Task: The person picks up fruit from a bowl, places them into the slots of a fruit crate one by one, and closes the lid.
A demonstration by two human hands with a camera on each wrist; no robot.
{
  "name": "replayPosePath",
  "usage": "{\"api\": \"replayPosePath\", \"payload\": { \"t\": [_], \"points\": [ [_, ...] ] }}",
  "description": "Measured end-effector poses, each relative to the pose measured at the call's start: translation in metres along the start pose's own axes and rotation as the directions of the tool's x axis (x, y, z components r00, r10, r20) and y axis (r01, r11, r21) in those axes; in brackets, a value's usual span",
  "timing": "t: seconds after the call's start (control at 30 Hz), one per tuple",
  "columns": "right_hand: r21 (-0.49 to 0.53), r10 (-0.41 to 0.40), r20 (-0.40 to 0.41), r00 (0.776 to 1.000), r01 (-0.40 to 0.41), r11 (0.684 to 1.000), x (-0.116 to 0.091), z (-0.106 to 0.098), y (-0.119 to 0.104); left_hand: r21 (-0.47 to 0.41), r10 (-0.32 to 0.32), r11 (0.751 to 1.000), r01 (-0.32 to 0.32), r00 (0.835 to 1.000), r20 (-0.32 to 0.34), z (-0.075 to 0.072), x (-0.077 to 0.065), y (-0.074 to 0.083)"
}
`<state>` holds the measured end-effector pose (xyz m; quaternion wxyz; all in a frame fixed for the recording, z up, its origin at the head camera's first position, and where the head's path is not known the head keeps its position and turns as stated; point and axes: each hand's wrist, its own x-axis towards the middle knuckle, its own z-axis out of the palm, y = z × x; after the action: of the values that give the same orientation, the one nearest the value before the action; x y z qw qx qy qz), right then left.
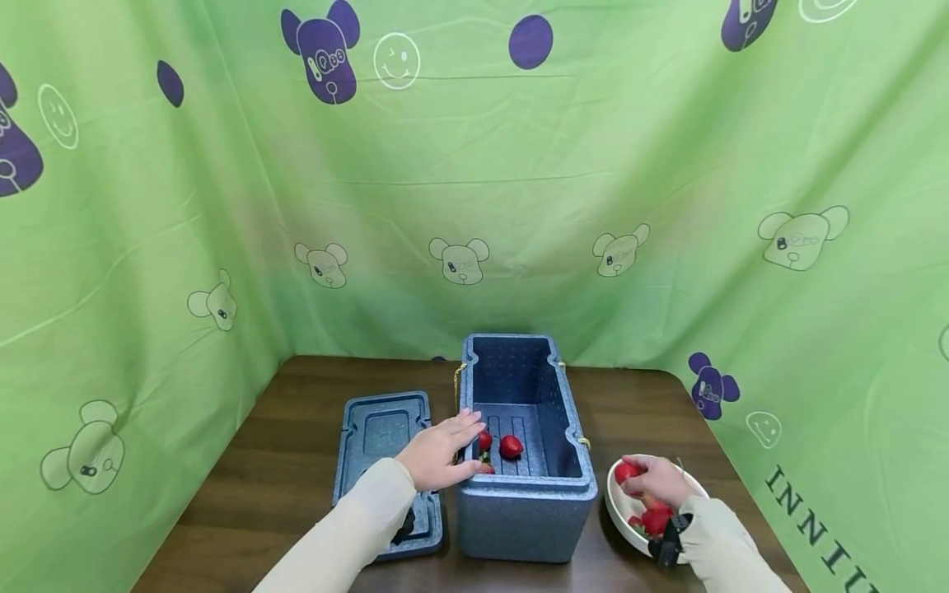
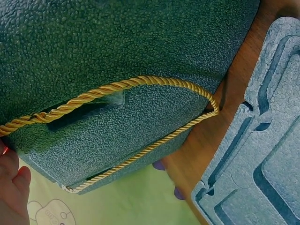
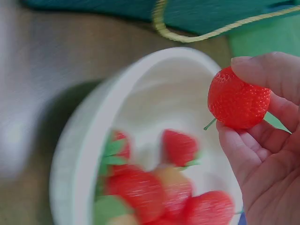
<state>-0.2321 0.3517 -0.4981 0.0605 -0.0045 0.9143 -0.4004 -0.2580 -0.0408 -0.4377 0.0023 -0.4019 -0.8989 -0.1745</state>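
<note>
Between its thumb and fingers my right hand pinches a red strawberry, held over the white bowl. Several more strawberries lie in that bowl, some with green leaves. My left hand rests with fingers extended on the near left rim of the blue foam box. On the box floor a strawberry sits in plain sight, with others partly hidden beside the left fingers. In the left wrist view only some fingertips show at the edge.
The box's blue lid lies on the wooden table to the left, partly under the left forearm. A yellow rope handle hangs along the box's side. A green printed curtain surrounds the table at the back and sides.
</note>
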Motion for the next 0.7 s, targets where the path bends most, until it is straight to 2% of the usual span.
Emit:
{"api": "replayPosePath", "payload": {
  "t": [0.13,0.3,0.57,0.7],
  "points": [
    [-0.032,-0.016,-0.026,1.0,0.015,0.999,0.007,-0.016,-0.008,-0.001,0.002,1.0,-0.002,1.0,-0.001,0.001,0.0,-0.001],
    [-0.073,-0.054,-0.021,0.998,0.052,0.996,0.004,-0.03,-0.02,-0.017,-0.005,1.0,0.005,1.0,0.013,0.002,0.0,-0.001],
    [-0.056,-0.083,0.012,0.996,0.083,0.995,0.001,-0.04,-0.059,-0.02,-0.011,1.0,0.011,1.0,0.006,0.0,-0.001,0.0],
    [-0.007,-0.099,0.024,0.995,0.099,0.995,0.003,-0.041,-0.074,-0.015,-0.003,1.0,0.003,1.0,0.006,0.0,-0.002,0.0]
  ]
}}
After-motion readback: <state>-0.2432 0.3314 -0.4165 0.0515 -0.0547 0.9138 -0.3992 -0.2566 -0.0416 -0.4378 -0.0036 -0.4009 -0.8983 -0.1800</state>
